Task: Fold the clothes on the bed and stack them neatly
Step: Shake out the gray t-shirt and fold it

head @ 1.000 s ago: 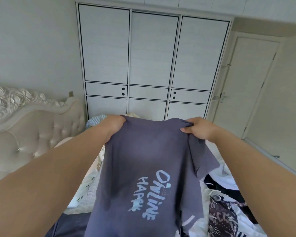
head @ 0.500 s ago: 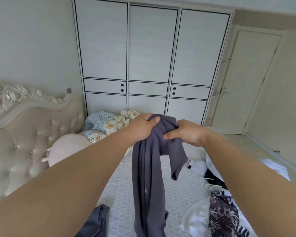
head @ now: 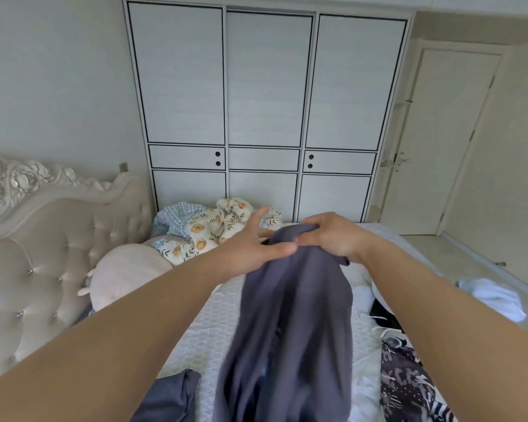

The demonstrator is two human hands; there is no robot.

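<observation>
Head view: right hand (head: 329, 239) bunches the top edge of a dark grey-blue cotton T-shirt (head: 290, 324), holding it up so it hangs lengthwise over the white quilted bed (head: 201, 327), likely halved for folding. Left hand (head: 252, 248) sits just beside the right, fingers spread, thumb touching the cloth, gripping nothing. Unfolded patterned dark garment (head: 406, 388) lies right of the shirt, floral bedding heap (head: 217, 229) behind it.

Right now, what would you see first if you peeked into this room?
First, the grey shirt hanging in the middle, bunched at the top in the right hand, while the left hand spreads its fingers beside it. Behind stands a big white wardrobe, and a flowery blanket lies crumpled at the bed's far end.
</observation>
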